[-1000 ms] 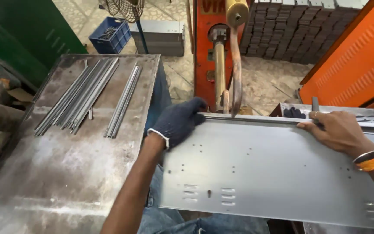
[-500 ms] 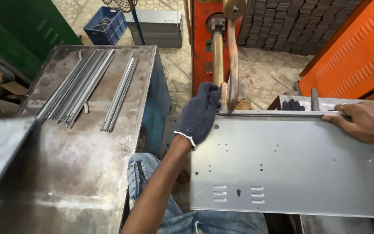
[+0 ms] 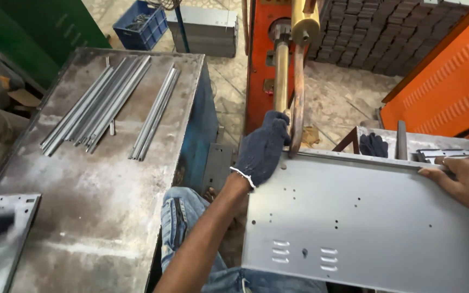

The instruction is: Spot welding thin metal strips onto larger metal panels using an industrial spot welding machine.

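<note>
**Two Hands Steadied a Panel at the Welder's Arms**

The large grey sheet-metal panel with punched holes and louvre slots (image 3: 370,228) lay flat across the person's lap and a stand on the right, its far left corner pushed up against the copper-coloured electrode arms of the orange spot-welding machine (image 3: 295,92). The left hand in a dark knitted glove (image 3: 262,149) rested on that corner, fingers curled together over the far edge, apparently to hold the flange where the arms met. The bare right hand (image 3: 465,182) lay on the far edge near the right end, fingers stretched out close together and pressing down, so the long sheet probably stayed level and did not pivot.

To the left stood a worn grey steel worktable (image 3: 82,217). A bundle of thin grey metal strips (image 3: 99,111) lay lengthwise on it, within reach yet well apart from the panel. A blue plastic crate (image 3: 141,24) sat on the floor beyond, and a spare dark glove (image 3: 374,144) lay behind the panel.
</note>
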